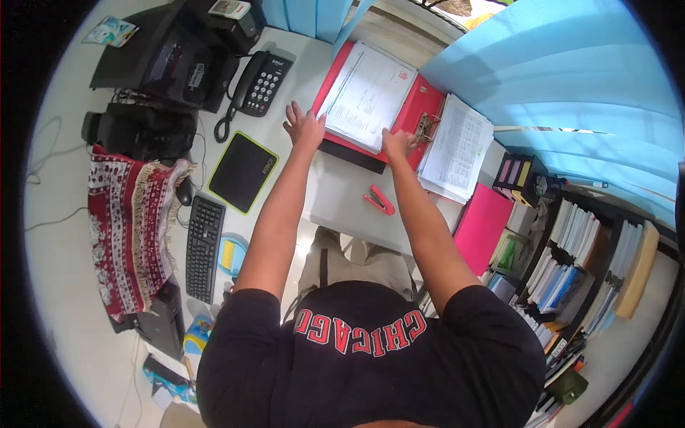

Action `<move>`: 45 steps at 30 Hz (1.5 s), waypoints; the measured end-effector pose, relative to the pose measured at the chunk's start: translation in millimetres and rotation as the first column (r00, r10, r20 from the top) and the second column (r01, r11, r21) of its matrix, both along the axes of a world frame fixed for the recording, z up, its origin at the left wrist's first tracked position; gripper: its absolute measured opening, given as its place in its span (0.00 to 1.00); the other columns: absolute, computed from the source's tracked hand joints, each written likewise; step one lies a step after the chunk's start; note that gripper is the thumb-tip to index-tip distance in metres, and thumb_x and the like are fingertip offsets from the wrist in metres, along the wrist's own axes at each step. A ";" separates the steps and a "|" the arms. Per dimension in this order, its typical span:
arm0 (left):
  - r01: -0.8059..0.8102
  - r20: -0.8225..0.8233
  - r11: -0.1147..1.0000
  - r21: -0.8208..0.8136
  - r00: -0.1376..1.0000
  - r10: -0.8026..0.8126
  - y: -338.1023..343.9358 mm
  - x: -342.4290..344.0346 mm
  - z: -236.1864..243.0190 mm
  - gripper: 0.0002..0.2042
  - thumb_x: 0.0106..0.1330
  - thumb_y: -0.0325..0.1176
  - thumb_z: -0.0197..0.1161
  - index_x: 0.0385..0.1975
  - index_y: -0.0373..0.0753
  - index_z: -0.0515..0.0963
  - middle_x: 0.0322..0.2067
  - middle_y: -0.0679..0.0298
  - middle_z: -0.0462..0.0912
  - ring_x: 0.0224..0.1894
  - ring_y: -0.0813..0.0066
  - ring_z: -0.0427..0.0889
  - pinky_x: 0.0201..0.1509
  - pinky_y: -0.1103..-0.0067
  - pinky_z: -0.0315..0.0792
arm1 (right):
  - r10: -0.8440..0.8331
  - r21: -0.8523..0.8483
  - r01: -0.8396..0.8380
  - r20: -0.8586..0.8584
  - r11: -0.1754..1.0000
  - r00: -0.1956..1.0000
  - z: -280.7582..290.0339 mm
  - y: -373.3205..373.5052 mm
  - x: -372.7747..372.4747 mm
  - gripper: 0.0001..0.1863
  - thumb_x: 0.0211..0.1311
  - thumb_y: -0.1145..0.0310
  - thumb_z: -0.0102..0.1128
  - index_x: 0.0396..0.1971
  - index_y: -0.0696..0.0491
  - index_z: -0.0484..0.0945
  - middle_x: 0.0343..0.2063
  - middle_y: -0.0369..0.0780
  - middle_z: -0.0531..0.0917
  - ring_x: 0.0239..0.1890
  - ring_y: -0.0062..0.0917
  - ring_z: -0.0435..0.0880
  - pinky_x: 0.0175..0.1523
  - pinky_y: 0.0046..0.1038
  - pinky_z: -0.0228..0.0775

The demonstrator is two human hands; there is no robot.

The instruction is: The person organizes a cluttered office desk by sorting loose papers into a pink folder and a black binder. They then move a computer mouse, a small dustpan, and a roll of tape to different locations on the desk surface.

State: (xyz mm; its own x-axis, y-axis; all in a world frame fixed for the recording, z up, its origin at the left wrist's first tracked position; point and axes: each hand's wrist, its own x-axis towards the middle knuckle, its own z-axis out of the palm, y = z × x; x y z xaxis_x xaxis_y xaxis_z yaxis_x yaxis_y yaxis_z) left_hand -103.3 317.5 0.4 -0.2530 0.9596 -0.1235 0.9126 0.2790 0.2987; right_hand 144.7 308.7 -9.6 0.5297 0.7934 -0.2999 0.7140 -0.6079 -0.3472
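A red lever-arch binder [422,98] lies open at the far side of the white desk, with a thick stack of printed sheets [371,93] on its left part. More sheets [457,150] lie to the right of its metal rings [426,126]. My left hand [305,128] is at the left stack's near left edge, fingers spread, holding nothing. At that stack's near right corner rests my right hand [399,144], its thumb on the paper's edge and its slightly bent fingers apart, close to the rings. Nearer to me, a red stapler [379,200] lies on the desk.
A bright pink folder [483,225] lies right of my right forearm, before shelves of papers [571,264]. Left are a black corded telephone [262,84], a mouse pad [244,172], a keyboard [205,246] and a patterned red cloth [132,235]. Blue curtains [556,71] hang behind.
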 end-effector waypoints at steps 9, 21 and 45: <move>0.059 -0.018 0.996 -0.073 0.998 -0.060 9.9 27.6 -4.2 0.26 0.64 0.46 0.71 0.52 0.29 0.81 0.73 0.45 0.60 0.78 0.47 0.50 0.74 0.48 0.59 | -0.200 -0.171 0.188 -0.055 0.967 0.978 8.0 -4.7 -22.4 0.29 0.54 0.45 0.71 0.46 0.55 0.87 0.64 0.46 0.70 0.67 0.47 0.65 0.67 0.48 0.68; -0.078 0.063 0.995 -0.065 0.995 0.082 -84.9 36.8 -4.7 0.29 0.59 0.46 0.76 0.51 0.28 0.79 0.72 0.40 0.58 0.77 0.43 0.52 0.66 0.46 0.67 | -0.139 -0.153 0.121 -0.115 0.981 0.984 -9.4 -96.1 -10.6 0.32 0.57 0.42 0.71 0.52 0.52 0.84 0.62 0.50 0.73 0.68 0.49 0.65 0.68 0.52 0.66; -0.015 0.513 0.879 -0.476 0.807 0.292 -124.8 -4.8 -52.6 0.33 0.63 0.64 0.66 0.44 0.33 0.87 0.43 0.48 0.88 0.49 0.53 0.85 0.58 0.62 0.73 | -0.345 -0.396 -0.025 -0.828 0.918 0.442 -58.4 -137.5 43.9 0.33 0.68 0.46 0.65 0.53 0.64 0.82 0.51 0.48 0.86 0.50 0.34 0.87 0.58 0.39 0.77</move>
